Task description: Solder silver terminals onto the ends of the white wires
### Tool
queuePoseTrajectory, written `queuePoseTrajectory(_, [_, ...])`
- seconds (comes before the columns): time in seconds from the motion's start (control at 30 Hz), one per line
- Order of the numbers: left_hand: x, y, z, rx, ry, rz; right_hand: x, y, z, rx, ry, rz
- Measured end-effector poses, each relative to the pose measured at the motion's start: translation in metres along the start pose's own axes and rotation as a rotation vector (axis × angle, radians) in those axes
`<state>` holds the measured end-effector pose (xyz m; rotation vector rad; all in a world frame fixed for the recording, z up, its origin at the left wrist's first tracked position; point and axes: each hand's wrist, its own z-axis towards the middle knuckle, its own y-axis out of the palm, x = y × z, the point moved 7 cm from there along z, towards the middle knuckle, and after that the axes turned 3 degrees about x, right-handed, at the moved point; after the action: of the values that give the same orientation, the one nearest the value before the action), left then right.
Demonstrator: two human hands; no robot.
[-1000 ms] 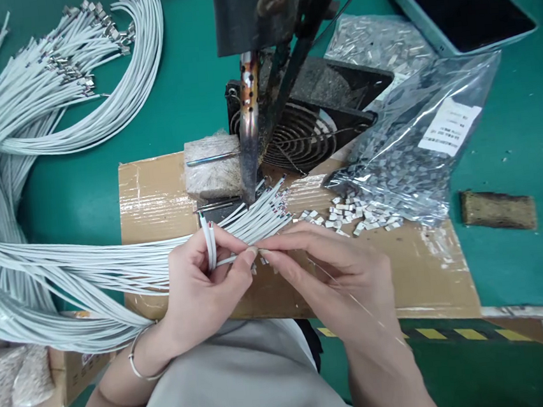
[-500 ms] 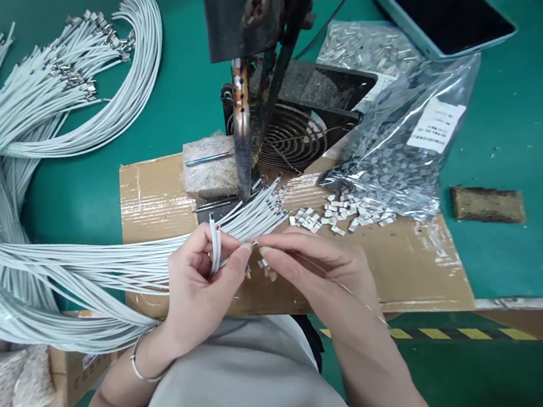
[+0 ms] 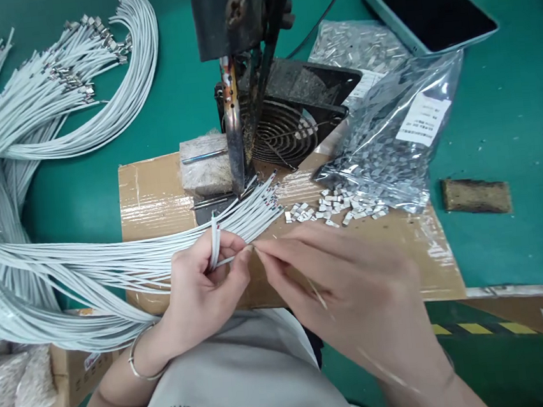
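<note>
Cables (image 3: 9,129) are heaped left of the left hand (image 3: 206,280); beyond its grip, rightward, small parts (image 3: 343,200) are scattered on cardboard (image 3: 149,183).

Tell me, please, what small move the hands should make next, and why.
I would probably steady the white cable with the left hand first: it runs toward that hand's pinched thumb and finger, where the fingertips of the right hand come in close. Whatever lies between them is too small to make out, so a firm hold seems prudent.
</note>
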<state>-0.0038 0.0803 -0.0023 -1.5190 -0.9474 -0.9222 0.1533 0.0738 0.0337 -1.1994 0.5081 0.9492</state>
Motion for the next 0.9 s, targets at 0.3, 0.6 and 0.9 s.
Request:
queuePoseTrajectory(0.3, [-0.020,0.008,-0.009,0.007,-0.197,-0.264,0.027,0.034,-0.029,0.371,0.364,0.472])
queuePoseTrajectory(0.6, [-0.014,-0.001,-0.003,0.054,-0.172,-0.319,0.035,0.035,-0.025,0.288,0.391,0.567])
queuePoseTrajectory(0.9, [0.001,0.000,0.003,0.143,-0.114,-0.278,0.035,0.032,-0.024,0.244,0.459,0.613])
